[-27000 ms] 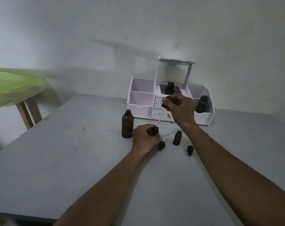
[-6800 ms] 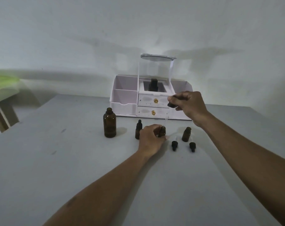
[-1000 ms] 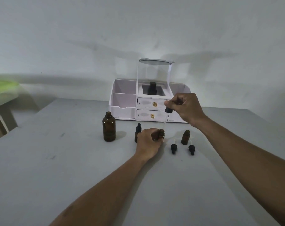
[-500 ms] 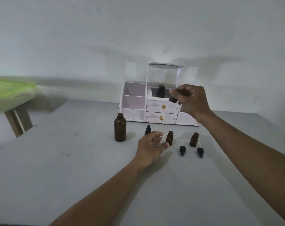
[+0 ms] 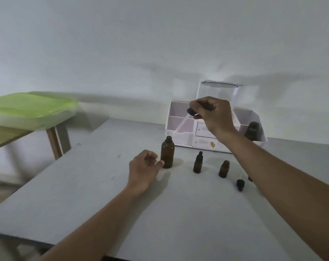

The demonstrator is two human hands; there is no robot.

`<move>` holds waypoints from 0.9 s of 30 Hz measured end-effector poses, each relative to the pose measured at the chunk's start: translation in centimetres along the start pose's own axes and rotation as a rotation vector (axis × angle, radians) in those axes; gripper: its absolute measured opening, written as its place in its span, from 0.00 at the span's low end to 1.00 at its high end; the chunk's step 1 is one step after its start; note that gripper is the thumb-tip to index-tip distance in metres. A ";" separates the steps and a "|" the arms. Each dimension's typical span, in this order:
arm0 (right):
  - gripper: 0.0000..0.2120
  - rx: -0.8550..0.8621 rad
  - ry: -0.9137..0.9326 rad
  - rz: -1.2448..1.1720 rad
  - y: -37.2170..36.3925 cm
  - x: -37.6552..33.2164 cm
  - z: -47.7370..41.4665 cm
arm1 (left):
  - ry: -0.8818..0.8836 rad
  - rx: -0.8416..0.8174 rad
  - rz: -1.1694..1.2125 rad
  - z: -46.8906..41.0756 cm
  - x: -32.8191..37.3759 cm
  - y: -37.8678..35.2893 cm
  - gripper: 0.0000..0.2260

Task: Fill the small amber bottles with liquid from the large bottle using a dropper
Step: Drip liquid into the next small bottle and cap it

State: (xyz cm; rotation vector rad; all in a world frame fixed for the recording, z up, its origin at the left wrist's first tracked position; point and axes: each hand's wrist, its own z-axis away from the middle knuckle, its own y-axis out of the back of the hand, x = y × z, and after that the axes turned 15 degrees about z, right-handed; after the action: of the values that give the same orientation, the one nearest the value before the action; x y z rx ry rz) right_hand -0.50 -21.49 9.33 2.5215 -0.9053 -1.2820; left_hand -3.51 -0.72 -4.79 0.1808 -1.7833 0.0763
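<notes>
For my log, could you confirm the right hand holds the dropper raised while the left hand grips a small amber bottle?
No: the head view shows the left hand gripping nothing, open beside the large amber bottle. The right hand holds the dropper raised.

Right hand (image 5: 214, 113) high, left hand (image 5: 143, 169) low.

The large amber bottle (image 5: 167, 155) stands upright and uncapped on the table, in its far half. To its right, along the same line, stand two small amber bottles, each apart from the others: one closed with a black dropper cap (image 5: 198, 163), the next open-necked (image 5: 224, 168). Nearer the front edge, right of these, lies a loose black cap (image 5: 240, 184). The dropper (image 5: 183, 121), black bulb uppermost and clear glass tube slanting down to the left, is pinched in the right hand (image 5: 213, 113) above the large bottle, its tip clear of the neck.
</notes>
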 end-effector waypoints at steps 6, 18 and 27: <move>0.08 -0.032 -0.002 0.031 -1.7 0.5 -0.5 | 0.013 -0.090 0.001 -1.8 -1.0 -0.5 0.28; 0.06 -0.290 0.058 0.195 -5.2 0.8 -0.1 | -0.024 -0.204 0.053 -3.6 -1.1 -2.3 0.26; 0.08 -0.316 0.029 0.319 -7.4 3.1 1.2 | -0.034 -0.205 0.068 -3.8 -1.3 -2.2 0.25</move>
State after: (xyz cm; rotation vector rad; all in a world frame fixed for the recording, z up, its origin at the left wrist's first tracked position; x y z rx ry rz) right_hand 3.17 -17.21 3.47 2.0544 -0.9645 -1.1774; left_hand 0.80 -2.24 -5.36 -0.0258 -1.8177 -0.0611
